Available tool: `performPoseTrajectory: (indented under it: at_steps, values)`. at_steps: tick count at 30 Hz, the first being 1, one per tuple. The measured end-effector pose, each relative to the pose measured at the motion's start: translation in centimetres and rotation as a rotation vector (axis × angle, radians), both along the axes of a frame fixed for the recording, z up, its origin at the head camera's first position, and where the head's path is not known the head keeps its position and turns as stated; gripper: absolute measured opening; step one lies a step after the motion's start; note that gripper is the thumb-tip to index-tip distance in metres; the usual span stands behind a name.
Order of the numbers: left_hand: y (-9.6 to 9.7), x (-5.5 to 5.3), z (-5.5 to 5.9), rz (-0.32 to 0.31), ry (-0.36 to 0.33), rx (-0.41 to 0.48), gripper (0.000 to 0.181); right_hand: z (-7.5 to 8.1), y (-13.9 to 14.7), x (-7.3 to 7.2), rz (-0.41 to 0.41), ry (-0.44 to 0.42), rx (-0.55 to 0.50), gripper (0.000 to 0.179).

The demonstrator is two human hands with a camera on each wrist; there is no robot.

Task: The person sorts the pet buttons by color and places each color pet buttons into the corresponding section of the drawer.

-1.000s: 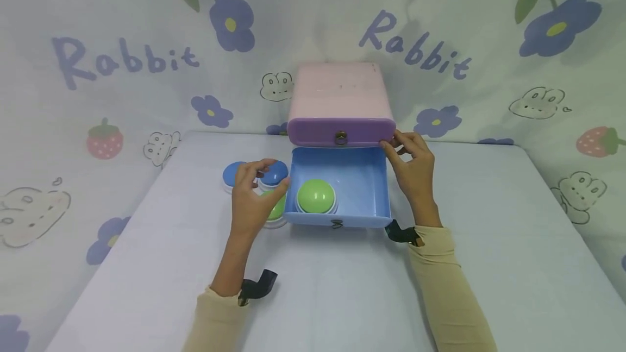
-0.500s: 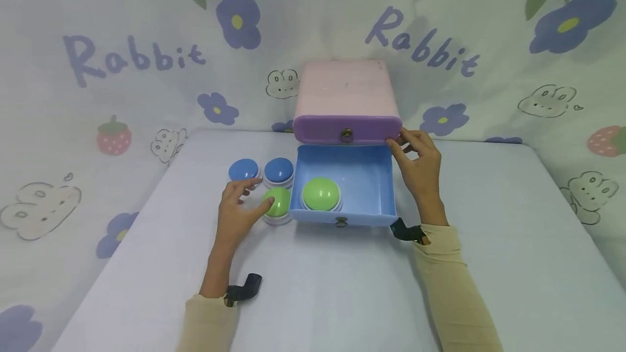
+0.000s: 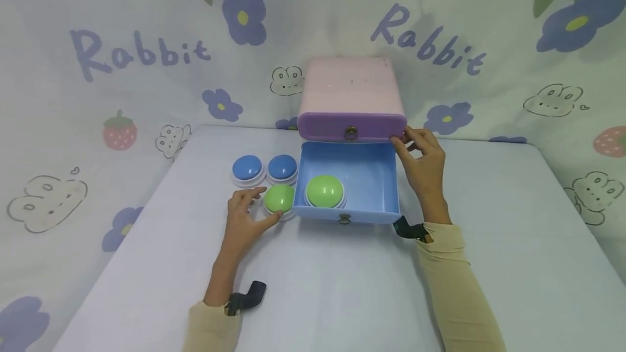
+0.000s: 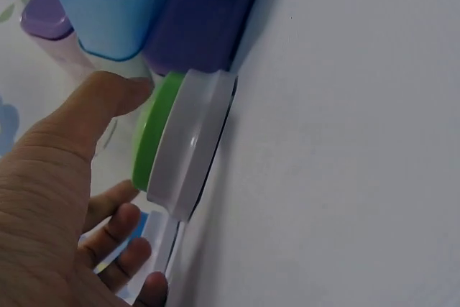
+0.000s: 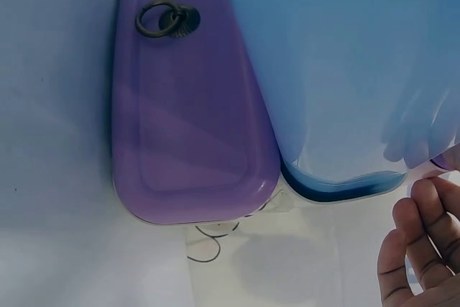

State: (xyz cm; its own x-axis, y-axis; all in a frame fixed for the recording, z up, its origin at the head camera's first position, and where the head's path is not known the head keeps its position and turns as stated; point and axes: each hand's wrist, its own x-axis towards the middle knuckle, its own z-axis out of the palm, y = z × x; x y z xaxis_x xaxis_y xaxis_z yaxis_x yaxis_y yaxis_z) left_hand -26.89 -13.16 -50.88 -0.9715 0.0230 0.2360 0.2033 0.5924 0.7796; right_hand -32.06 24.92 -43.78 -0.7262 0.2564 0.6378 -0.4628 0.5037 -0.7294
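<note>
A drawer cabinet (image 3: 351, 85), pink on top, stands at the back with its light blue drawer (image 3: 369, 164) pulled out. Inside that drawer, on its left, sits a green button (image 3: 324, 191) with a white base. Just left of the drawer, a second green button (image 3: 279, 198) rests on the table. My left hand (image 3: 243, 221) is spread around it, thumb at its near edge and fingers by its far left side; the left wrist view has gaps between the fingers and the button (image 4: 190, 141). My right hand (image 3: 424, 166) grips the cabinet's right front corner, thumb on the purple upper drawer front.
Behind the left hand stand two blue buttons (image 3: 248, 168) with white bases, side by side. A purple lower drawer (image 5: 194, 120) with a ring pull lies beneath the blue one. A printed cloth (image 3: 146, 20) hangs behind the white table (image 3: 323, 287).
My left hand has moved away from the drawer's left side, down and left, then in around the green button on the table. The right hand keeps its grip on the cabinet corner.
</note>
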Motion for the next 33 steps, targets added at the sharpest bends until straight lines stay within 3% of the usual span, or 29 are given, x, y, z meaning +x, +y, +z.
performPoseTrajectory:
  at_steps: [8,18,23,27,33]
  values:
    - [0.5,-0.3,-0.5,0.004,-0.039,-0.034,0.074,-0.1,-0.1,-0.3,0.011,0.005,-0.011,0.038]
    - [1.1,-0.7,-0.9,0.028,-0.027,-0.125,0.083,-0.2,0.0,-0.1,-0.005,-0.001,-0.003,0.039]
    - [1.2,-0.5,-0.3,0.052,0.001,-0.058,0.080,-0.2,0.1,0.1,-0.002,-0.014,-0.007,0.040]
    - [1.1,-0.3,0.4,0.054,0.017,-0.054,0.082,-0.1,0.1,0.2,-0.012,-0.027,-0.006,0.040]
    - [0.2,-0.3,2.3,0.082,0.047,-0.020,0.081,0.1,0.0,0.2,0.003,-0.021,0.003,0.040]
